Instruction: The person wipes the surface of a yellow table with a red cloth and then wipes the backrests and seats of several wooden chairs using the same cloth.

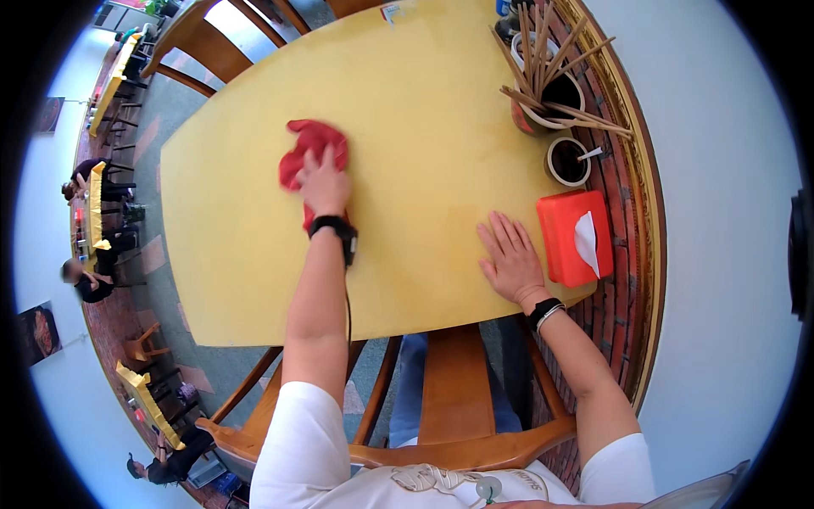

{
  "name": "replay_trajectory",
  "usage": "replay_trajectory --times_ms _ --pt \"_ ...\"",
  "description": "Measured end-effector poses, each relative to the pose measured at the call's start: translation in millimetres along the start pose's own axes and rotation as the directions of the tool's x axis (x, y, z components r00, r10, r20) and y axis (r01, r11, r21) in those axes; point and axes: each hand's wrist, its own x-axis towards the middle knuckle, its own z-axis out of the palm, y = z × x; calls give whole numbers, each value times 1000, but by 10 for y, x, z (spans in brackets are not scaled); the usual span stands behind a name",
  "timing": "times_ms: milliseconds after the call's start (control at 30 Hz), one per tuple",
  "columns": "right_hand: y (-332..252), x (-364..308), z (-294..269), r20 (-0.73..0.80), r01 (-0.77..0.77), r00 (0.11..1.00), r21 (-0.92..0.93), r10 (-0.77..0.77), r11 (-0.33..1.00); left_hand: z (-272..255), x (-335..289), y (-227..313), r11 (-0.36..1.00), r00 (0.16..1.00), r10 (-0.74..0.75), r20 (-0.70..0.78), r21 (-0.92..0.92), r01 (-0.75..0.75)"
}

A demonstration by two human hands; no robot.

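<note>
Well left of the red tissue box (560,233), a left hand (325,188) presses spread fingers onto a bunched red cloth (324,134); the right hand (514,261) lies flat beside the box. Unfolded, the cloth would likely wipe more evenly.

The yellow table (424,280) is brightly lit. The left hand (326,182) is a bit blurred. Near the rim, straight edges are bent, and all four corners are covered in black.
</note>
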Motion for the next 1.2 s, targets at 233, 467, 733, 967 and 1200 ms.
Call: replay_trajectory --times_ms 233,467,733,967,1200 --pt "17 61 -52 -37 13 999 15 -12 1000 -20 -572 1575 855 867 477 -142 -150 -496" --pt "-20 13 -203 -123 -35 991 108 48 994 -340 -1674 964 684 710 702 -49 -231 -692" --pt "133 -1005 -622 799 -796 461 565 387 -218 -514 -2618 171 666 650 743 159 -270 -695" --pt "509 -1087 -1029 632 -487 470 768 616 -416 -497 -2594 182 678 663 732 160 -268 -684" --pt "439 -704 -881 621 -610 525 751 582 -253 -600 -2450 260 690 720 681 133 -446 -570"
